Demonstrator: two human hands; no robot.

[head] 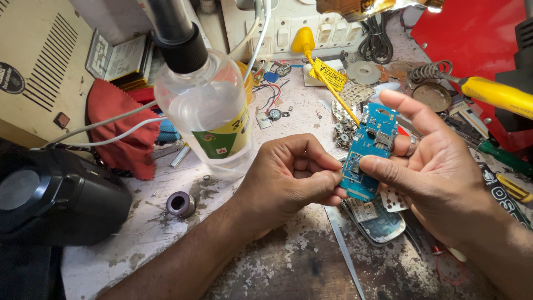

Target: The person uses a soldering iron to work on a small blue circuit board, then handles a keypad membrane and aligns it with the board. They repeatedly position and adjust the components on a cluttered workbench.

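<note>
Head view, looking down at a cluttered, paint-worn counter (277,261). Two bare hands meet at the centre. The right hand (438,178) holds a small blue circuit board (366,153) upright — thumb pressed on its front, fingers behind it, index finger stretched open above. The left hand (288,178) is curled into a loose fist, its grip closed with fingertips pinching the board's lower left edge.

Just under the board lie a grey phone shell (383,225) and a small white keypad sheet (395,199). A thin metal strip (344,250) lies on the counter below the hands.

Left of the hands stands a clear plastic bottle (208,105) with a black cap; a yellow and green label wraps its lower half. Behind it, a red cloth (119,125) is draped near white cables. A dark rounded device (55,194) fills the lower left, and a small metal ring (180,204) sits beside it.

At the back, a diamond-shaped yellow tag (327,75) hangs on a yellow-handled tool. On the right — a yellow soldering iron handle (497,94) in a coiled stand, before a red panel (472,33). A white switch strip (316,30) lines the back wall.
</note>
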